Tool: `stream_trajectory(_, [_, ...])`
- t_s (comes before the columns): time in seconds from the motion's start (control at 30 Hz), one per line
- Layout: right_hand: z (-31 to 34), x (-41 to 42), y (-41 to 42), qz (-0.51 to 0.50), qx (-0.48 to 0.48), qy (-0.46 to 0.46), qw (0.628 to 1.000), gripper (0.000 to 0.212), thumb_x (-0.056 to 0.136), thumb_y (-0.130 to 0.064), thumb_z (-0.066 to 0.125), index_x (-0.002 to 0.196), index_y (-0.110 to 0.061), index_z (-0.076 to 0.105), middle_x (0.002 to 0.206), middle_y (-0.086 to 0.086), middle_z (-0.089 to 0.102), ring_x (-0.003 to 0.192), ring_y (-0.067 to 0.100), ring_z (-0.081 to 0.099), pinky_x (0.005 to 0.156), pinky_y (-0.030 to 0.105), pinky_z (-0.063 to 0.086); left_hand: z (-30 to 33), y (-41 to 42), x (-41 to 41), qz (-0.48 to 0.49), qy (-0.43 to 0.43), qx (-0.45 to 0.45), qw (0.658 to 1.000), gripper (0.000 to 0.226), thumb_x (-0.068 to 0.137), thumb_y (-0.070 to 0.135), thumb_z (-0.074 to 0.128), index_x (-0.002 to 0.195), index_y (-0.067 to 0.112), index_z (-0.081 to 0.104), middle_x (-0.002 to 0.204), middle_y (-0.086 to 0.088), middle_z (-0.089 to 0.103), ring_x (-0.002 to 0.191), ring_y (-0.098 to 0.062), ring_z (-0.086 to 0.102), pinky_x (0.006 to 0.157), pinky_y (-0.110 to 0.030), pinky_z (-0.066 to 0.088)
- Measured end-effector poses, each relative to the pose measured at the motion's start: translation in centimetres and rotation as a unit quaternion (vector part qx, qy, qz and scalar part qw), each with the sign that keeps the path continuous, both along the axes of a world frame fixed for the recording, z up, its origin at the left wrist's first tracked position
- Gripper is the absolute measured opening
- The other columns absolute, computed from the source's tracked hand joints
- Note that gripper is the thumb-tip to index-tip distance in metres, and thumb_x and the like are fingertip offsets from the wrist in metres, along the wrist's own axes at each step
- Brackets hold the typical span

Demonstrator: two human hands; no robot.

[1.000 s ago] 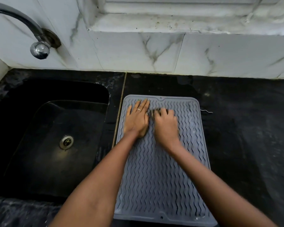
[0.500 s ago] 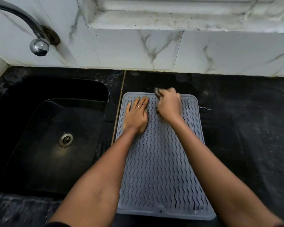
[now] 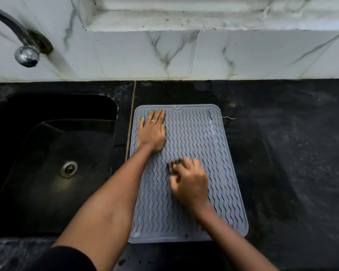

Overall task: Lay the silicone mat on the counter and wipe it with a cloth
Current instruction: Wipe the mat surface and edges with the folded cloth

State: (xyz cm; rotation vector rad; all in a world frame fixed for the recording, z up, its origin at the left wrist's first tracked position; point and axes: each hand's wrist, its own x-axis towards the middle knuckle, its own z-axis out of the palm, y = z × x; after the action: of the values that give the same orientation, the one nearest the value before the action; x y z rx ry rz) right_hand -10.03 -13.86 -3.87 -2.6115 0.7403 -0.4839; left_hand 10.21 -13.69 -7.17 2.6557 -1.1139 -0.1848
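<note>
While the left hand (image 3: 152, 132) is lying flat with its fingers spread on the far left corner of the silicone mat (image 3: 192, 133), it is probably acting as an anchor, pinning the flexible sheet so that rubbing is not dragging it across the black stone counter (image 3: 282, 153). Nothing is being grasped by that hand; its palm is simply pressing down, a ring showing on one finger. Nearer the person, around the mat's middle, the right hand (image 3: 191, 182) is curling tightly over a small dark cloth (image 3: 174, 165), of which only a striped edge is peeking out past the knuckles; the hand is blurred, which suggests wiping is under way. Lying flat on the counter just to the right of the dark sink (image 3: 53, 173), the mat is sitting with its long sides running away from the person and its far edge well short of the marble-tiled wall (image 3: 262, 55). It is looking grey, rectangular and round-cornered, ribbed with wavy raised lines inside a raised rim, and pale smears are showing along its far right side.
</note>
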Motion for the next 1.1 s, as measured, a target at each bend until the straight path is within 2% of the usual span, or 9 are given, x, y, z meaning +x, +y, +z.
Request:
stream_trajectory(0.13, [1.4,-2.9,1.2,0.014,0.057,0.038,0.998,0.011,0.072,-0.023,0.063,0.07,-0.015,0.07,0.07,-0.006,0.054,0.061,0.01,0.046,0.05,0.025,0.042,0.6,0.2,0.1,-0.018,0.017,0.026,0.999,0.055,0.102,0.031,0.022,0.153,0.021,0.005,0.162,0.0,0.006,0.149,-0.017,0.001,0.12,-0.041,-0.003])
stream_trajectory(0.23, [2.7,-1.3,-0.6,-0.033,0.16,-0.058,0.985,0.013,0.082,-0.018,0.064,0.089,-0.013,0.073,0.074,-0.009,0.052,0.064,0.003,0.044,0.055,0.015,0.039,0.6,1.3,-0.5,-0.044,0.022,0.03,0.998,0.055,0.103,0.034,0.021,0.153,0.019,0.003,0.162,-0.002,0.004,0.149,-0.019,-0.001,0.121,-0.041,-0.002])
stream_trajectory(0.3, [2.8,2.0,-2.5,-0.075,0.143,-0.112,0.981,0.02,0.085,-0.015,0.061,0.103,-0.012,0.07,0.086,-0.003,0.056,0.076,0.009,0.047,0.066,0.019,0.044,0.5,2.1,-1.2,-0.041,0.016,0.022,0.999,0.055,0.103,0.035,0.021,0.153,0.019,0.005,0.162,-0.002,0.005,0.149,-0.019,0.0,0.121,-0.04,0.0])
stream_trajectory(0.4, [1.8,7.3,-4.9,-0.053,0.104,-0.009,0.993,0.037,0.091,-0.018,0.052,0.127,-0.016,0.056,0.122,0.004,0.052,0.107,0.018,0.043,0.092,0.033,0.041,0.3,3.1,-2.4,-0.03,0.008,0.027,0.999,0.055,0.103,0.035,0.021,0.153,0.018,0.007,0.162,-0.003,0.006,0.149,-0.019,0.001,0.12,-0.038,0.0])
stream_trajectory(0.47, [0.7,8.9,-5.6,-0.031,0.059,0.064,0.996,0.042,0.089,-0.02,0.051,0.131,-0.019,0.052,0.131,0.004,0.047,0.116,0.026,0.037,0.098,0.039,0.037,0.2,3.6,-2.9,-0.026,0.004,0.027,0.999,0.055,0.103,0.034,0.021,0.153,0.018,0.008,0.162,-0.002,0.006,0.149,-0.019,0.002,0.12,-0.038,0.0])
stream_trajectory(0.57, [-0.1,7.8,-4.7,-0.029,0.012,0.052,0.998,0.04,0.083,-0.016,0.054,0.122,-0.016,0.06,0.121,0.004,0.055,0.108,0.027,0.041,0.093,0.039,0.04,0.2,4.4,-3.6,-0.027,0.003,0.028,0.999,0.054,0.103,0.034,0.021,0.153,0.017,0.008,0.162,-0.003,0.006,0.149,-0.02,0.002,0.12,-0.038,0.001])
stream_trajectory(0.73, [-0.2,0.3,0.3,-0.009,-0.002,-0.025,1.0,0.018,0.07,-0.005,0.063,0.084,-0.009,0.073,0.083,0.003,0.062,0.074,0.015,0.042,0.06,0.027,0.044,0.7,4.6,-3.9,-0.031,0.014,0.033,0.999,0.055,0.103,0.035,0.021,0.153,0.018,0.006,0.162,-0.002,0.005,0.149,-0.02,0.002,0.12,-0.038,0.0])
stream_trajectory(1.0, [2.1,-7.6,4.4,0.039,0.069,0.052,0.996,0.016,0.069,-0.024,0.062,0.075,-0.02,0.076,0.073,-0.005,0.06,0.068,0.018,0.057,0.054,0.026,0.043,0.7,5.5,-4.8,-0.03,0.018,0.023,0.999,0.055,0.103,0.038,0.021,0.153,0.02,0.005,0.162,-0.001,0.004,0.149,-0.019,0.0,0.119,-0.038,-0.003])
stream_trajectory(1.1, [3.1,-3.5,1.8,0.001,0.127,-0.016,0.992,0.017,0.08,-0.017,0.059,0.09,-0.017,0.073,0.077,-0.008,0.055,0.071,0.009,0.048,0.06,0.022,0.04,0.6,6.0,-5.3,-0.028,0.024,0.03,0.999,0.056,0.103,0.039,0.021,0.153,0.021,0.004,0.162,-0.001,0.002,0.149,-0.019,-0.002,0.12,-0.039,-0.003])
